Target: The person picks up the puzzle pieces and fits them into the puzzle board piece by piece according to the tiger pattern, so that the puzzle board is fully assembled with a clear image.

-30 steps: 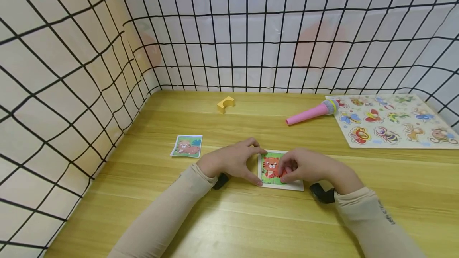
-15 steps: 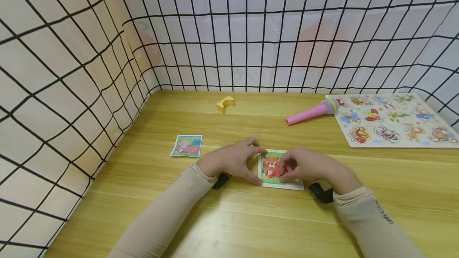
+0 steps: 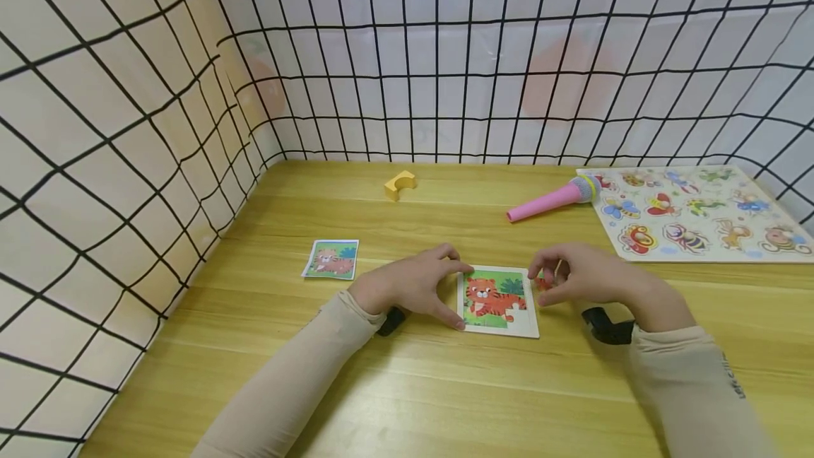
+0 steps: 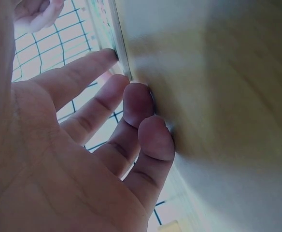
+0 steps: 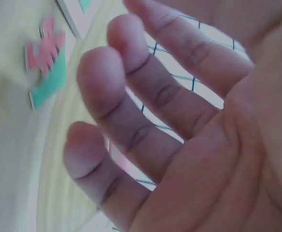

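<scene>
A small jigsaw puzzle with a red tiger picture (image 3: 486, 292) sits in a white-edged board (image 3: 530, 331) on the table, with bare white showing at its lower right. My left hand (image 3: 416, 285) is spread along the board's left side, index fingertip at the far corner and thumb tip at the near one. Just right of the board is my right hand (image 3: 581, 276), fingers loosely bent above a loose puzzle piece (image 3: 545, 281). In the right wrist view that red and green puzzle piece (image 5: 48, 63) lies on the table, apart from the visible fingers; the thumb is out of view there.
A tiger picture card (image 3: 331, 260) lies to the left. Farther back are a yellow arch block (image 3: 400, 185) and a pink toy microphone (image 3: 553, 200), whose head touches an insect picture board (image 3: 699, 214). Black wire mesh (image 3: 439, 76) borders the table's back and sides.
My right hand has moved off the puzzle to the right, over the loose piece, uncovering the tiger's body and the white gap. The left hand stays at the board's left side.
</scene>
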`<state>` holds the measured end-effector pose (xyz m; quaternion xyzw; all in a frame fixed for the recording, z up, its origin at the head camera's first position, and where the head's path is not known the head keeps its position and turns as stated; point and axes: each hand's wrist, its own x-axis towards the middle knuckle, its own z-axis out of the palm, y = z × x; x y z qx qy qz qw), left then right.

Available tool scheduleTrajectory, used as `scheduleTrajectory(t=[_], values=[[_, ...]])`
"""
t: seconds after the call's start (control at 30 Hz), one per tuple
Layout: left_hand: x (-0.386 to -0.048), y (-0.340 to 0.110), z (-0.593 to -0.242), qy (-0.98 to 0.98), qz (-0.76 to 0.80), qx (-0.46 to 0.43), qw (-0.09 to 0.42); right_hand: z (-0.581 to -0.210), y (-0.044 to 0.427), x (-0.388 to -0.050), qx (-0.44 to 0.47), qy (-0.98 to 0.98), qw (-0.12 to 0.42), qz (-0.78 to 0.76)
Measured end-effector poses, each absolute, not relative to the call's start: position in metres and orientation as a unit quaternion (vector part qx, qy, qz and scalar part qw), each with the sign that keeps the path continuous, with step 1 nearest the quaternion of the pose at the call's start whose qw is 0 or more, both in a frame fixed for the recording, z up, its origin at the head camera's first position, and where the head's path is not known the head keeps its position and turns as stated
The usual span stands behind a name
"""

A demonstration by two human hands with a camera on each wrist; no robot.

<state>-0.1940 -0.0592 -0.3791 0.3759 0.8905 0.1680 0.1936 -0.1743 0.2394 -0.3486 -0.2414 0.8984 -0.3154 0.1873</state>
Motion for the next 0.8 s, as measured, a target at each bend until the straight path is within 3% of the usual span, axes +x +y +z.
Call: scheduleTrajectory(t=[0.4, 0.8], values=[[-0.194, -0.061, -0.380, 0.890, 0.169, 0.375, 0.196, -0.357, 0.260, -0.181, -0.212, 0.901, 0.207, -0.317], [-0.195, -0.060, -0.381, 0.889, 0.172, 0.376, 0.195, -0.368, 0.260, -0.186, -0.229, 0.927, 0.166, -0.247]])
